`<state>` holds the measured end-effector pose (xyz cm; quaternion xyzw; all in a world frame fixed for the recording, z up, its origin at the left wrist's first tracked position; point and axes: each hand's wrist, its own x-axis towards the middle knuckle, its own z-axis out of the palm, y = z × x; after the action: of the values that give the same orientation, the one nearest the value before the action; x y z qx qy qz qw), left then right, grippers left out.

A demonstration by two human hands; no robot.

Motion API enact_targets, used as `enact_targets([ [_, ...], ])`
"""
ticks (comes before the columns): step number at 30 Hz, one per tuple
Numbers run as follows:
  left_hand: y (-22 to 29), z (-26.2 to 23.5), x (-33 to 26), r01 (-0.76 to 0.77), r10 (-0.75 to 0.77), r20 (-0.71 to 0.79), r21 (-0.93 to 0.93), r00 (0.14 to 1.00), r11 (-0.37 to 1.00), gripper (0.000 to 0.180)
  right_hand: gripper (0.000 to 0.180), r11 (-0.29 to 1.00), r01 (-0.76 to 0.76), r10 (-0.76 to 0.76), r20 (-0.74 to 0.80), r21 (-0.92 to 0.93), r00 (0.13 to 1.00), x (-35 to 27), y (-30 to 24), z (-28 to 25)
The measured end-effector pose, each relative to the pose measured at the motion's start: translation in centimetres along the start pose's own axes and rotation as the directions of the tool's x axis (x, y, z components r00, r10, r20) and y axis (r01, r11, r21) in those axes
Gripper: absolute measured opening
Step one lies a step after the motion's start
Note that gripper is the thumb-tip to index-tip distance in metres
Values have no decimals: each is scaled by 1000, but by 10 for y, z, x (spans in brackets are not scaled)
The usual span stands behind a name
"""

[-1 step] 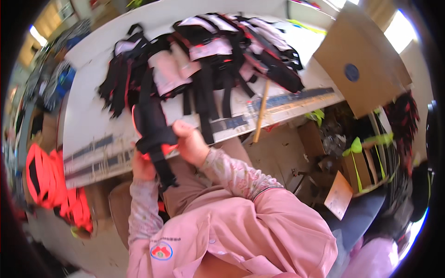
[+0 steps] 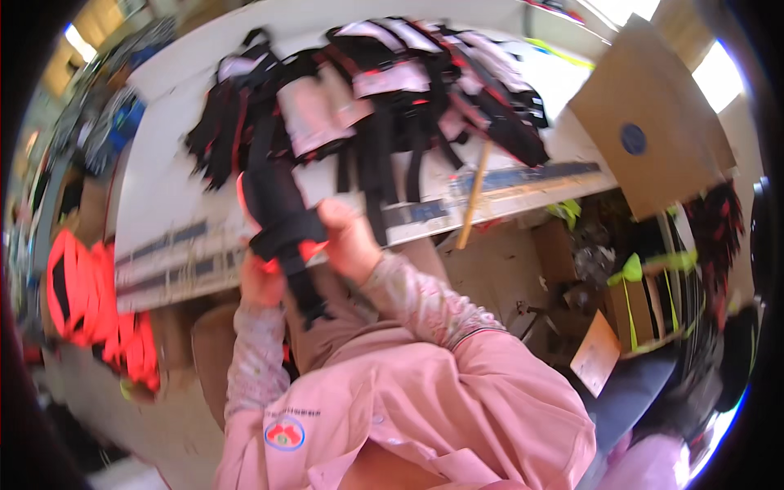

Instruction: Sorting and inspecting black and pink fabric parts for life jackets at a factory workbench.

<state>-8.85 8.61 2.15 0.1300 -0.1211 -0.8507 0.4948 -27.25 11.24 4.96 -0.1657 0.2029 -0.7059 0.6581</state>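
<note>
Both hands hold a black padded strap with orange-red edging at the near edge of the white table. My left hand is closed around its lower left side, the fingers partly hidden beneath it. My right hand grips the right side, thumb up against a black band that crosses the strap. A narrow black webbing end hangs down between my hands toward my lap. The strap runs up toward a pile of black and pale pink strapped gear with red trim; whether it joins the pile is unclear.
The white table has dark worn strips along its front edge. A wooden stick juts over that edge. Bright orange-red fabric hangs at left. A cardboard sheet stands at right, above boxes with yellow-green ribbon.
The whole view has shifted slightly, so the table and pile sit a little further right and higher. Both hands keep the same hold on the strap.
</note>
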Motion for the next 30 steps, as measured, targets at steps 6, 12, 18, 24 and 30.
enact_targets([
  [6, -9, 28, 7, -105, 171, -143, 385, 975, 917, 25, 18, 998, -50, 44, 111, 48, 993, 10, -19, -15],
  [12, -4, 21, 1, -226, 254, -32, 361, 967, 905, 32, 23, 996, -83, 84, 60, -10, 995, 15, -4, -15],
  [18, -2, 41, 10, -367, 294, 225, 455, 929, 811, 30, 20, 980, -170, 162, -84, -98, 983, 18, -21, 17],
  [24, -8, 42, 20, -292, 274, 100, 325, 956, 899, 51, 20, 959, -132, 77, -218, -252, 973, 11, 20, 16],
  [30, 8, 46, 2, -426, 436, 58, 361, 898, 829, 49, 52, 877, -436, 446, 3, -203, 895, -32, 28, 37],
])
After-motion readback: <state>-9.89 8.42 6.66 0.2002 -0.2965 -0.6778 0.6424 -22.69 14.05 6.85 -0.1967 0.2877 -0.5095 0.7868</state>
